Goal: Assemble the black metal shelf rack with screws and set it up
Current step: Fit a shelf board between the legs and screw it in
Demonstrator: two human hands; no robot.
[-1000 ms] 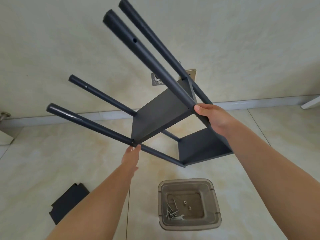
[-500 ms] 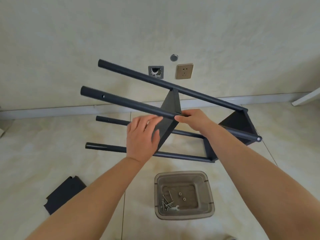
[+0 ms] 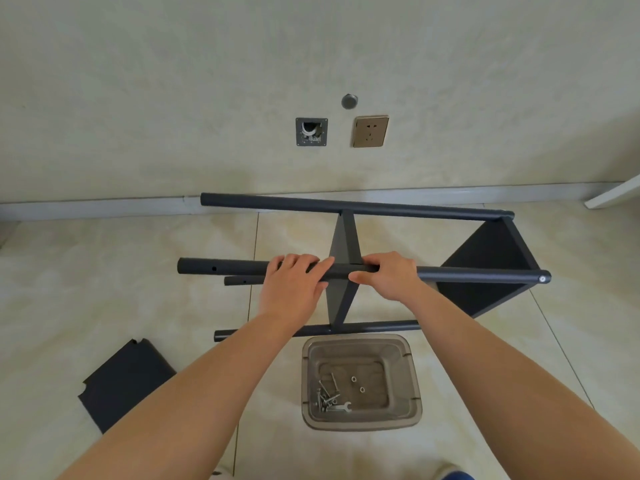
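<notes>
The black metal shelf rack (image 3: 478,268) is lying on its side in the middle of the frame. The left hand (image 3: 294,282) and right hand (image 3: 389,275) are both curling around its near top pole (image 3: 467,274). A plastic bin (image 3: 360,382) holding screws (image 3: 327,398) is sitting on the floor just below it.

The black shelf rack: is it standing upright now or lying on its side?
On its side. The rack has its four poles running level, left to right, above the floor, and its shelf panels stand on edge. Both hands hold the nearest pole.

Cream wall (image 3: 173,81) with gold socket (image 3: 370,131) above glossy beige tiled floor (image 3: 104,271).
</notes>
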